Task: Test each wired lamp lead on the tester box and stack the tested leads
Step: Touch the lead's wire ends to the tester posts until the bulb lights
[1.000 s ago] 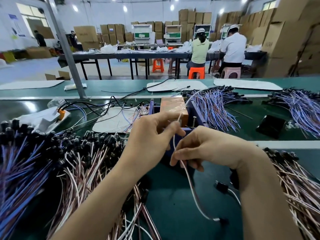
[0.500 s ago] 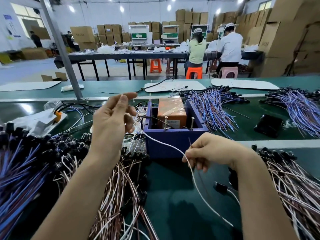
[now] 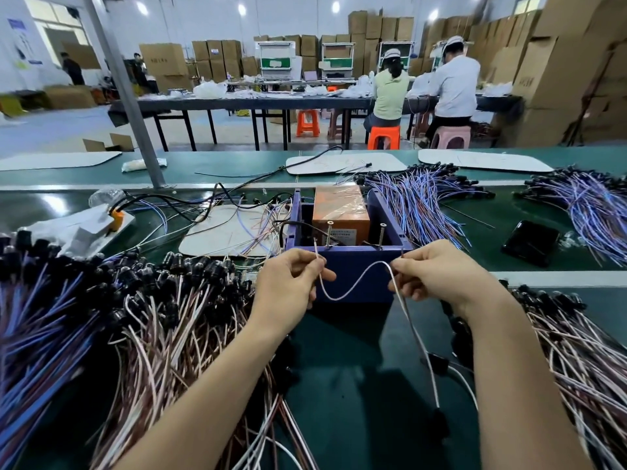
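Observation:
The blue tester box (image 3: 353,266) sits at the middle of the green bench, with an orange block (image 3: 339,212) inside and two upright screws on its near wall. My left hand (image 3: 288,283) pinches one end of a white lamp lead (image 3: 359,276), its bare tip pointing up close to the left screw. My right hand (image 3: 437,273) pinches the lead's other wire end just below the right screw. The lead sags between my hands and trails down to a black lamp holder (image 3: 439,417) near the front edge.
Heaps of leads lie all around: pink-white leads with black holders (image 3: 163,320) on the left, blue ones (image 3: 37,327) far left, more pink-white leads (image 3: 583,354) on the right, purple bundles (image 3: 424,201) behind. A black phone (image 3: 529,242) lies right of the box. Two people sit at a far table.
My left hand came down from the raised, open position at the left and took hold of the lead's free end. Both hands now hold the wire ends at the box's near wall.

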Tool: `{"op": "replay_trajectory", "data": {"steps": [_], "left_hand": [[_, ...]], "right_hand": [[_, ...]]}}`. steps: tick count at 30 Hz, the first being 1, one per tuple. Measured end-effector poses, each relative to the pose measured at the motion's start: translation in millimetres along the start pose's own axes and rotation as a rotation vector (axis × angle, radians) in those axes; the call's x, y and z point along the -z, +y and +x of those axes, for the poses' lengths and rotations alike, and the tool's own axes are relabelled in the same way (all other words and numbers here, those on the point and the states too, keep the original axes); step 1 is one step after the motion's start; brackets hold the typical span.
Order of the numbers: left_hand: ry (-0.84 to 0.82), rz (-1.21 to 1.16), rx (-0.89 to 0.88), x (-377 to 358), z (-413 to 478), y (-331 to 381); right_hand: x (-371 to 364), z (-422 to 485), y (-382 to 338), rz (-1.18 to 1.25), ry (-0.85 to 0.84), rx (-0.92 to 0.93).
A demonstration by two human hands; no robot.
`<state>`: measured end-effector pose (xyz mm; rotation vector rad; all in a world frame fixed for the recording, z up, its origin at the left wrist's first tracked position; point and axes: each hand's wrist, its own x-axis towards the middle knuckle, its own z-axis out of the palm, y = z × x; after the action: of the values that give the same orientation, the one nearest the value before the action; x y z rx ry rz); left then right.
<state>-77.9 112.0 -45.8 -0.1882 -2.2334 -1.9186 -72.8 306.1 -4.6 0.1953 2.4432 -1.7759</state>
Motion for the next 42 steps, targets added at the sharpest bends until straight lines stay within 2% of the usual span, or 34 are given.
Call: {"op": "replay_trajectory", "data": {"steps": [6, 11, 19, 28, 35, 42], "left_hand": [[-0.009, -0.118, 0.088, -4.3, -2.3, -3.0], [0.059, -0.036, 0.027, -2.1, 0.2, -6.4], [0.080, -0.050, 0.006, -1.6, 1.9, -8.8], [0.045, -0.077, 0.000, -2.9, 1.6, -6.5], [0.028, -0.141, 0.077, -2.8, 2.3, -3.9], [-0.117, -0.181, 0.113, -9.3, -0.8, -3.3]], "right_hand": [[-5.5, 1.9, 0.8, -0.086, 0.020, 0.075], [-12.2, 4.8, 0.5, -0.128, 0.037, 0.109], [-12.6, 5.3, -1.5, -0.120, 0.069, 0.137], [-12.6, 3.4, -4.0, -0.130, 0.089, 0.142], [-3.0, 1.0, -6.8, -0.135, 0.146, 0.156], [-1.8, -0.6, -5.5, -0.183, 0.112, 0.133]]}}
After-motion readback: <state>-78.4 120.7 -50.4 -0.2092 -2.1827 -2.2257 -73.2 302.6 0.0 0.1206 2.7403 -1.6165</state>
